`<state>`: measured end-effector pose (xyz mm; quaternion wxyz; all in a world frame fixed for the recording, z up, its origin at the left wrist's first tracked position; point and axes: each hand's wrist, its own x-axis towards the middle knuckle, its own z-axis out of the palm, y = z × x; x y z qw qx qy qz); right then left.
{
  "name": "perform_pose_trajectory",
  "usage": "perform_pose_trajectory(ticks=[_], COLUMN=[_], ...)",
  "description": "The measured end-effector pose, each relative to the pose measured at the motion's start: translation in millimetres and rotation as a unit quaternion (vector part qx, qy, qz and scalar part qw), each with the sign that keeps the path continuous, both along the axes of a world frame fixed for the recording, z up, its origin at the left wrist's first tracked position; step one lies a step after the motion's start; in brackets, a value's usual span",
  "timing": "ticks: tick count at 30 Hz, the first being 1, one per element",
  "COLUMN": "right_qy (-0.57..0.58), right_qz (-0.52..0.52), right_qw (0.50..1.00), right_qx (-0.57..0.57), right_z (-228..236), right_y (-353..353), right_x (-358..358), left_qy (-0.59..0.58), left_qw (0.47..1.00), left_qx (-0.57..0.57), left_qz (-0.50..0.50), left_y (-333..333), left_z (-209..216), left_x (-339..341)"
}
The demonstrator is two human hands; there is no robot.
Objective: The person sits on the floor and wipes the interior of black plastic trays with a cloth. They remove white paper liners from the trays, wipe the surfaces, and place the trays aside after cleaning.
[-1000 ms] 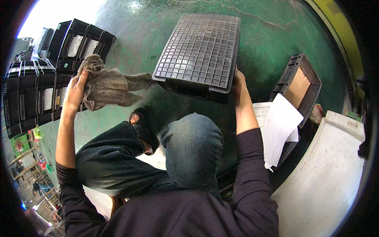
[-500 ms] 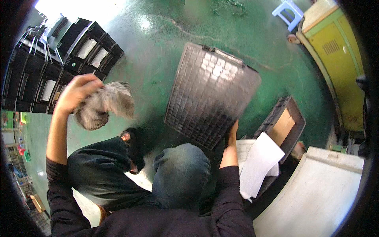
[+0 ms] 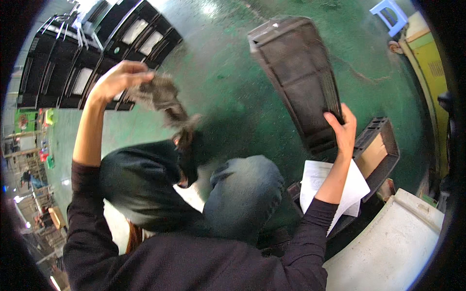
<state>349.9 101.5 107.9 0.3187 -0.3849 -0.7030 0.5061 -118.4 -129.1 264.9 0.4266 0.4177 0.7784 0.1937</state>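
Note:
My left hand is raised at the left, fingers pinched on a crumpled grey-brown rag. The rag's lower end dangles over my left knee, blurred by motion. On the right, my right hand grips a black plastic crate by its near edge, thumb on one face and fingers behind. The crate is tipped up off the green floor, with a ribbed outer side showing; its inside is hidden.
Stacked black crates stand at the far left. By my right forearm, white sheets of paper lie near another black crate with cardboard. A white panel, a yellow-green cabinet and a blue stool are farther right.
The crate has swung right and turned, from its gridded face to its side. My left hand has shifted right with the rag, which now hangs longer. The view has also shifted.

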Motion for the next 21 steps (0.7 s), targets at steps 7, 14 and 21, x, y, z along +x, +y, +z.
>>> perform_pose_trajectory(ticks=[7,14,21], right_qy=[-0.251,-0.317,-0.206], right_qz=[0.071,0.082,0.026], right_qw=[0.898,0.893,0.965], right_qx=[0.355,0.309,0.162], right_z=[-57,-142,-116], right_y=[-40,-80,-72], right_x=[-41,-12,6], left_qy=[-0.2,-0.258,-0.339], left_qw=[0.958,0.944,0.93], left_qx=[0.144,0.191,0.14], left_qz=[0.149,0.072,-0.029], left_y=[34,114,181], left_z=[3,28,-67], left_x=[23,90,138])
